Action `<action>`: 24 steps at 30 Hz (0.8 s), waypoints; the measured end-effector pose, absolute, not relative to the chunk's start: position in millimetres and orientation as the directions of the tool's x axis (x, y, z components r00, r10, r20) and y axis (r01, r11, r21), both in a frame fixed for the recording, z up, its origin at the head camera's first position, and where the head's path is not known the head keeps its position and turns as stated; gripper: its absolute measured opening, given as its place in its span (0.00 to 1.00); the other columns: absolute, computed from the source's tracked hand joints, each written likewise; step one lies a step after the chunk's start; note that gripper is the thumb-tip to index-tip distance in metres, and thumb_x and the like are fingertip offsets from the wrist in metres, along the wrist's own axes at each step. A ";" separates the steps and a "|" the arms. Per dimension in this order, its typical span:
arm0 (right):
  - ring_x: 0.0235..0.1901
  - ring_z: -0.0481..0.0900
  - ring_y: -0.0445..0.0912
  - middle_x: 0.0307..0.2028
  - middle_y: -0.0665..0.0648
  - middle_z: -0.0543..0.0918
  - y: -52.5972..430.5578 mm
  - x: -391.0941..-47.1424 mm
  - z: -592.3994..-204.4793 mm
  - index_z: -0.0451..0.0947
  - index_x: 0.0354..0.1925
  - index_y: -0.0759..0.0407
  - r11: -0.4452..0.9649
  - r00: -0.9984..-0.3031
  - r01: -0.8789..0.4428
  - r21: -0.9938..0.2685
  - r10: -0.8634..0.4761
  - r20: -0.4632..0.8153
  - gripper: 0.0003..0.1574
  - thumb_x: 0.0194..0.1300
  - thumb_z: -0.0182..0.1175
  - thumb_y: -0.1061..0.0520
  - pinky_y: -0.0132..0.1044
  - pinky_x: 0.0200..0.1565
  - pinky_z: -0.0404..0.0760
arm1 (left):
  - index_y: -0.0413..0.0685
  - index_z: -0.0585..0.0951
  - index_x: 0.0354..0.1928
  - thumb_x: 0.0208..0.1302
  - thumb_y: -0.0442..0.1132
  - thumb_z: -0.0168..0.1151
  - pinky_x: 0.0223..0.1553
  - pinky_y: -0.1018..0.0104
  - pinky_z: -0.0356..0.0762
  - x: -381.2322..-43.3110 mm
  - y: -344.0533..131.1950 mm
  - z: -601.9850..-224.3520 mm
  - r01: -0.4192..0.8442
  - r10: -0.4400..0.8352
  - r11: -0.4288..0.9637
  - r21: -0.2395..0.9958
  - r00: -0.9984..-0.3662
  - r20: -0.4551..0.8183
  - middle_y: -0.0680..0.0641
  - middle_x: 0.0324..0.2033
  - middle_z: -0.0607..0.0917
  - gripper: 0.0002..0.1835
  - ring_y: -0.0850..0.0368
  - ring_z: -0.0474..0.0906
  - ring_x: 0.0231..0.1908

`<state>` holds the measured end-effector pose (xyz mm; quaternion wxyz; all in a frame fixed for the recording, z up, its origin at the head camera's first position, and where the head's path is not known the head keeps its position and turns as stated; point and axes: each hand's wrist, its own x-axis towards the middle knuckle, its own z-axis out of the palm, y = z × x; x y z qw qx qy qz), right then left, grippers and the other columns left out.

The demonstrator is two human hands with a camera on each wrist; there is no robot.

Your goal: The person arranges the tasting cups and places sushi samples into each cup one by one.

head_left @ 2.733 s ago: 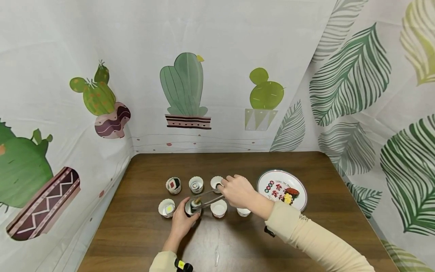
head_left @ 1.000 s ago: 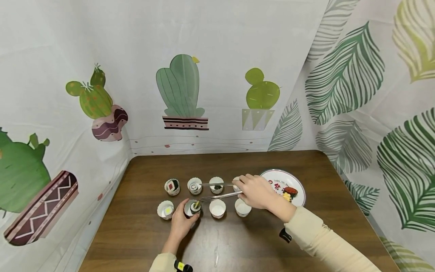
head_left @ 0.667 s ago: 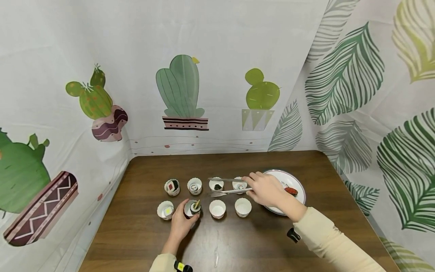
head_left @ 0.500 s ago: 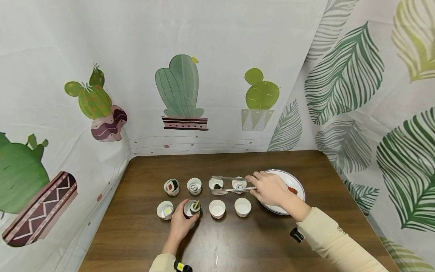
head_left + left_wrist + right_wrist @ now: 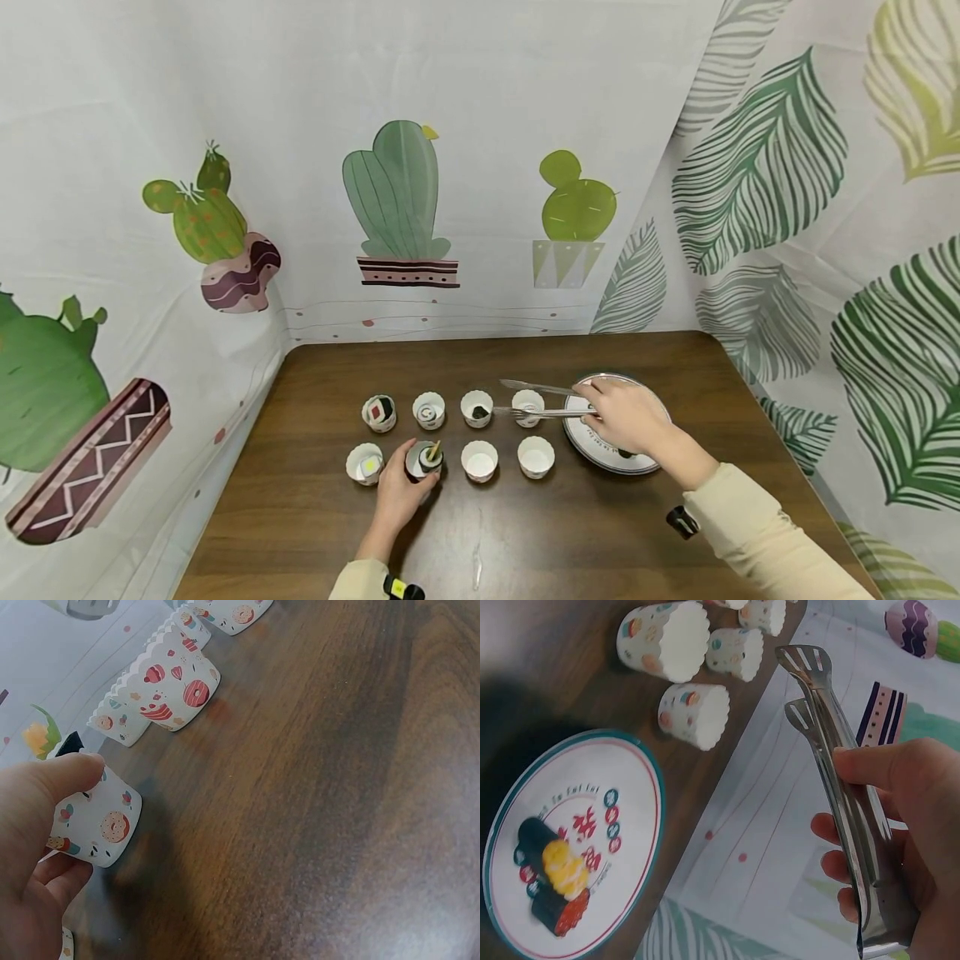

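My left hand [image 5: 400,493] grips a paper baking cup [image 5: 112,825] printed with donuts, thumb on its near side. Inside sits a dark-wrapped toy-like sushi piece [image 5: 431,457] topped with yellow and green. Metal tongs [image 5: 558,412] lie in my right hand [image 5: 626,414], thumb on one arm and fingers curled round the other. Their tips are spread with nothing between them, over the right cup of the back row. Below that hand is a round plate [image 5: 588,446], partly covered by it. In the right wrist view, two black-wrapped sushi pieces, one yellow-topped [image 5: 566,870] and one orange-topped [image 5: 571,913], lie on it.
Baking cups stand in two rows. Sushi pieces show in the back row's cups [image 5: 378,414] and the front-left cup [image 5: 365,464]. Two front cups [image 5: 480,461] to the right show bare white insides. A printed curtain [image 5: 495,208] hangs behind the table.
The tongs, earlier at the sushi in the left hand's cup, have let go of it and moved right with my right hand, now over the plate. My left hand keeps its grip.
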<state>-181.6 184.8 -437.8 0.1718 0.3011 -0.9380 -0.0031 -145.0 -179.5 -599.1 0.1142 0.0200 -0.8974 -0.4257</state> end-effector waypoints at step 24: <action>0.33 0.78 0.52 0.33 0.56 0.79 244.7 -170.5 -446.2 0.78 0.45 0.58 0.887 -0.839 -0.454 0.085 -0.458 0.293 0.23 0.49 0.63 0.52 0.43 0.24 0.75 | 0.42 0.72 0.57 0.40 0.40 0.74 0.50 0.49 0.71 -145.4 -179.3 -601.7 0.064 -0.135 0.636 0.769 -0.972 0.192 0.39 0.51 0.78 0.37 0.43 0.75 0.51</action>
